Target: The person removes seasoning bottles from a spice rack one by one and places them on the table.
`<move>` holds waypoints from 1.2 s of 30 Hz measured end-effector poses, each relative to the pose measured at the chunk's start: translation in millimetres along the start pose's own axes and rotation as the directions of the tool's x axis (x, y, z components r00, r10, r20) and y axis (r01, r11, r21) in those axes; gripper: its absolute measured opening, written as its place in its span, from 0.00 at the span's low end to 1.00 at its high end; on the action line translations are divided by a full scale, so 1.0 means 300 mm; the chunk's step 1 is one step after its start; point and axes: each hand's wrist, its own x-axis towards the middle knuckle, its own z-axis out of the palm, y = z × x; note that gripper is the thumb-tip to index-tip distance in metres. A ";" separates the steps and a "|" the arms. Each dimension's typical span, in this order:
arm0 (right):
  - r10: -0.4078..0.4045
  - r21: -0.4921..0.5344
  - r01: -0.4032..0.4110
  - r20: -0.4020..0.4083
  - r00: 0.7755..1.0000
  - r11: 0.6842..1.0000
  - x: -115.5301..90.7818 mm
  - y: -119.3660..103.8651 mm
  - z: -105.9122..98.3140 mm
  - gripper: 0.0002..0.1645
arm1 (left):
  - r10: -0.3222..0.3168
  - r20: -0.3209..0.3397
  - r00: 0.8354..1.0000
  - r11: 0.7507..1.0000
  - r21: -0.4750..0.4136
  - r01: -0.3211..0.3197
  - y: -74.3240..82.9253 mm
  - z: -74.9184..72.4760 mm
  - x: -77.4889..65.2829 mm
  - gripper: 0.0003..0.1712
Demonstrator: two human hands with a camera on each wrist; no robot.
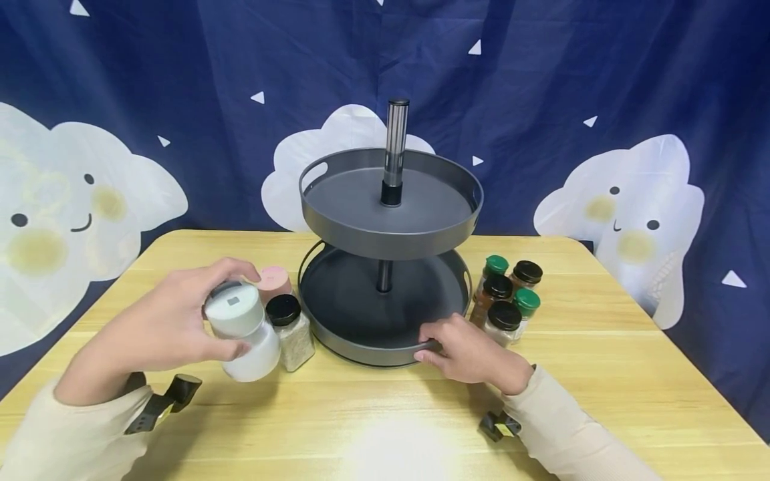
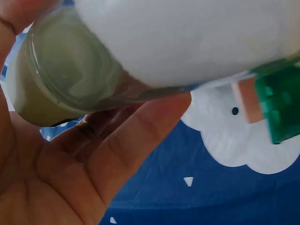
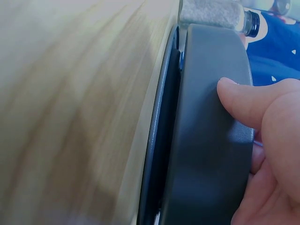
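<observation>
My left hand [image 1: 180, 317] holds a white jar with a pale mint lid [image 1: 236, 312], thumb on the near side and fingers round the far side. Seen in the left wrist view, the jar [image 2: 201, 37] lies across the palm, its clear glassy part showing. Just beyond it in the head view stand a pink-lidded container [image 1: 274, 280] and a black-capped glass jar [image 1: 296, 344] with pale contents. My right hand [image 1: 466, 351] grips the front right rim of a dark grey two-tier round rack [image 1: 361, 349]; the thumb presses the outer wall [image 3: 206, 108] of the lower tray.
The rack's upper tray [image 1: 391, 245] overhangs the lower one, with a metal post [image 1: 396, 140] rising through the middle. Several spice jars [image 1: 504, 321] with black and green caps cluster right of the rack. A blue cloud-patterned cloth [image 1: 511, 87] hangs behind the wooden table [image 1: 601, 374].
</observation>
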 end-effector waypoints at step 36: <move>-0.028 -0.018 0.027 -0.023 0.999 0.999 -0.001 -0.006 -0.003 0.14 | 0.018 0.284 0.959 1.000 -0.015 -0.014 -0.072 0.125 -0.034 0.34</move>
